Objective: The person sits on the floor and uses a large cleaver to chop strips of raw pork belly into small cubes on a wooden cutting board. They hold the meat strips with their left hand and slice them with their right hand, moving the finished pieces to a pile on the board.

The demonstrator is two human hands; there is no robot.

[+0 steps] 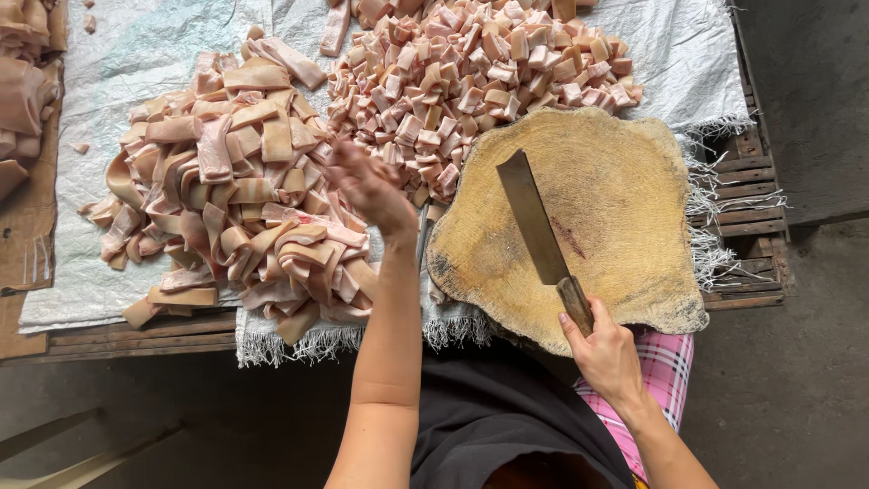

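Left hand (369, 188) blurred, grip unclear, over pile of long pink pork-skin strips (237, 195) | right hand (605, 355) clenched on wooden-handled steel cleaver (541, 237), flat on round wooden chopping block (593, 217) | best: few strips, blade parked.

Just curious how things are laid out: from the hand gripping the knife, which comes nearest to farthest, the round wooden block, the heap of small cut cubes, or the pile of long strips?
From the right hand:
1. Wooden chopping block, directly under the knife.
2. Heap of small cubes, beyond the block's far edge.
3. Pile of long strips, far left, by the left hand.
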